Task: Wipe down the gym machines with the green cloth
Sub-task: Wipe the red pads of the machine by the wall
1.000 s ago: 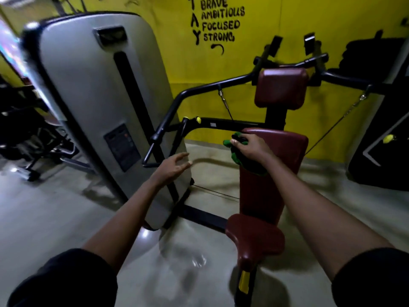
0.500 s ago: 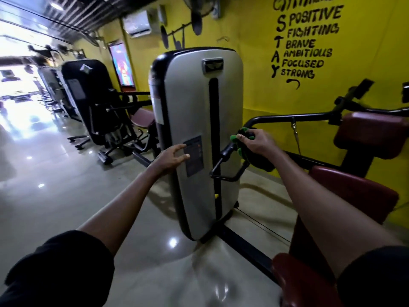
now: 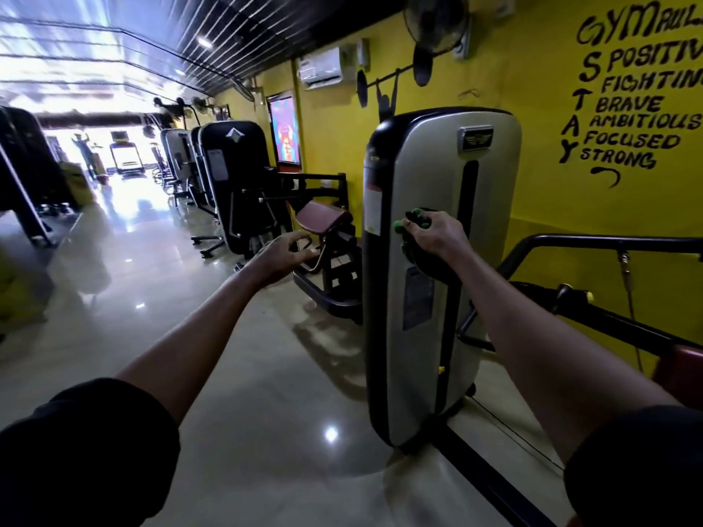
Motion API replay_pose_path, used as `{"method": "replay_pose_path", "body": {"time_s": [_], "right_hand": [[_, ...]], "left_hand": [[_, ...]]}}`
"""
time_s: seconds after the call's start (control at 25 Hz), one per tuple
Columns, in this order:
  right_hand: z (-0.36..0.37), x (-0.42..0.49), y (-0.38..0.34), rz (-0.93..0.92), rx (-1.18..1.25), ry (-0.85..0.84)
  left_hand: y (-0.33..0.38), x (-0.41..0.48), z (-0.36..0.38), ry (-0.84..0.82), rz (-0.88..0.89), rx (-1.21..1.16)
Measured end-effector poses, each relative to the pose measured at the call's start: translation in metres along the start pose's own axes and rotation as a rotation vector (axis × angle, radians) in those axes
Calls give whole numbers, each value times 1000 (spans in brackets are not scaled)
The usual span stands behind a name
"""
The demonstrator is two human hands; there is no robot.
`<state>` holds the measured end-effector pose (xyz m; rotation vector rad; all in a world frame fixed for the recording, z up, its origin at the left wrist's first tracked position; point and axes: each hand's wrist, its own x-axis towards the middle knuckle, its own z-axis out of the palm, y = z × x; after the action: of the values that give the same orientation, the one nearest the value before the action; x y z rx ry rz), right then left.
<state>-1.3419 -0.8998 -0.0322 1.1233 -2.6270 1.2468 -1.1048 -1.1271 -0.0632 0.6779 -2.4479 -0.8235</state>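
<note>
A tall grey weight-stack cover with black edges stands upright in the middle right. My right hand grips the green cloth and holds it against the upper front of that cover. Green folds stick out past my fingers, and most of the cloth is hidden under the hand. My left hand hovers in the air to the left of the cover, fingers loosely curled, holding nothing. The machine's black arm bar runs off to the right.
A preacher-curl bench with a maroon pad stands just behind the cover to its left. More black and grey machines line the yellow wall. A glossy floor stretches left toward a bright doorway. A maroon seat shows at the right edge.
My view has swung left, away from the maroon seat. My right hand moved the cloth from the seat back to the black handle, then up onto the grey cover. My left hand left the cover.
</note>
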Motion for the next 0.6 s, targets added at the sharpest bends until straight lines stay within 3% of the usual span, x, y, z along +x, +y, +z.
{"method": "replay_pose_path", "body": {"time_s": [0.6], "right_hand": [[141, 187, -93, -88, 74, -72]], "left_hand": [[-117, 152, -83, 57, -43, 164]]}}
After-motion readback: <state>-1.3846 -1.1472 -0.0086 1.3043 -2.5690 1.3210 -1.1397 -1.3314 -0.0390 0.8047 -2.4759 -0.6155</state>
